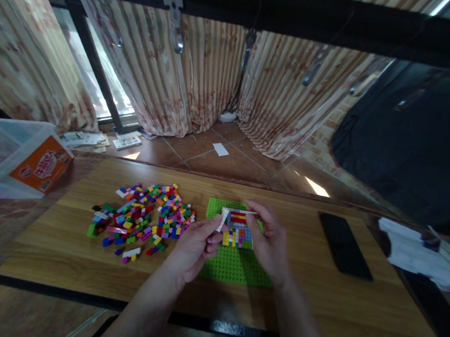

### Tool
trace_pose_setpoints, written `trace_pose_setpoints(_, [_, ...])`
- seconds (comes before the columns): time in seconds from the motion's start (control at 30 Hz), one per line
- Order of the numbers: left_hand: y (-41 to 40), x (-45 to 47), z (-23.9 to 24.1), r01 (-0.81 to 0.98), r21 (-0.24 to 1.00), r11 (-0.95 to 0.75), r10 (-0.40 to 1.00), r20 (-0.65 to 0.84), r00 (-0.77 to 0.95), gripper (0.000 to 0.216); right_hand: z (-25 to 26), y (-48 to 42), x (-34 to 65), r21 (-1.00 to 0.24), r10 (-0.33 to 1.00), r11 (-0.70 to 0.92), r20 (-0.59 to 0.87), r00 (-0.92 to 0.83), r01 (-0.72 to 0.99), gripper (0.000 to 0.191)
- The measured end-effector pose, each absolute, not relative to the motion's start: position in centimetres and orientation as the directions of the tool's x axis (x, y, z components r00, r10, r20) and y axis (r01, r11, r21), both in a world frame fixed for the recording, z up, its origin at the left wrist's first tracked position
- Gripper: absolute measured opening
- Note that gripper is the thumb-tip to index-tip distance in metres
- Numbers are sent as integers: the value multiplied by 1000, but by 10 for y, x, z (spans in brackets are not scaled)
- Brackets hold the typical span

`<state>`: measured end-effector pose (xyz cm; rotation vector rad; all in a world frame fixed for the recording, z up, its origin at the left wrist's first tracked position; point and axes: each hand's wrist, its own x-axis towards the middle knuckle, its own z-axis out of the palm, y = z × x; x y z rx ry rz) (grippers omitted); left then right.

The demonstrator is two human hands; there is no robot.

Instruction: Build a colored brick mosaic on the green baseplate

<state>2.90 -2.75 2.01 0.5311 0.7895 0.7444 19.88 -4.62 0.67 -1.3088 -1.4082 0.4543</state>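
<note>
A green studded baseplate [236, 267] lies on the wooden table, bearing a low structure of toy building bricks [239, 233] in yellow, orange, blue, red and white. My left hand [197, 247] is at its left side, thumb and fingers pinched on a long white brick [224, 219], tilted at the structure's corner. Something purple shows by the left fingertips, too small to name. Over the structure's right side is my right hand [268, 239], thumb and index finger closed around its far white edge. Whether the white brick touches the structure, I cannot tell.
Left of the baseplate spreads a pile of loose mixed bricks [143, 219]. A clear plastic bin [24, 142] with an orange label stands at the far left. To the right lie a black phone-like slab [345, 245] and papers [417, 251]. A dark bar [238, 3] crosses overhead.
</note>
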Motion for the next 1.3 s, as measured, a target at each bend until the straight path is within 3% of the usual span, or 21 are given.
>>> trace_pose_setpoints(0.13, [-28, 30, 20, -318, 703, 636, 733, -421, 535, 43, 11, -52, 186, -868, 926, 336, 376, 42, 364, 30])
trace_pose_setpoints(0.27, [-28, 30, 20, -291, 725, 625, 735, -420, 533, 46, 7, -51, 183, -907, 946, 287, 319, 59, 308, 17])
trace_pose_setpoints(0.37, [-23, 27, 17, -267, 760, 593, 762, -424, 489, 47, 6, -49, 187, -933, 947, 215, 272, 173, 288, 13])
trace_pose_setpoints(0.43, [-15, 20, 16, -211, 846, 490, 840, -394, 374, 46, 7, -48, 192, -953, 915, 166, 245, 320, 255, 16])
trace_pose_setpoints(0.53, [0, 4, 15, 94, 975, 203, 971, -212, 108, 37, 9, -45, 203, -974, 816, 100, 197, 543, 202, 22])
trace_pose_setpoints(0.6, [8, -10, 15, 425, 904, 42, 999, -50, 7, 28, 8, -45, 212, -973, 786, 60, 184, 590, 224, 24])
trace_pose_setpoints(0.67, [14, -22, 14, 699, 714, -25, 995, 84, -50, 22, 5, -46, 220, -958, 797, 15, 184, 575, 286, 26])
trace_pose_setpoints(0.77, [17, -36, 11, 894, 439, -87, 981, 193, 1, 27, 3, -50, 227, -918, 831, -40, 189, 523, 395, 30])
trace_pose_setpoints(0.83, [17, -40, 7, 937, 325, -130, 974, 221, 58, 30, 2, -53, 228, -890, 852, -53, 196, 486, 452, 31])
trace_pose_setpoints(0.93, [16, -42, 3, 955, 252, -156, 962, 257, 90, 30, 4, -54, 229, -863, 872, -38, 218, 439, 504, 30])
trace_pose_setpoints(1.17, [16, -42, 4, 960, 216, -178, 956, 270, 116, 32, 9, -55, 238, -834, 884, -62, 209, 418, 549, 26])
trace_pose_setpoints(1.3, [15, -36, 7, 949, 237, -209, 929, 350, 117, 33, 8, -58, 238, -856, 901, -61, 174, 397, 514, 25])
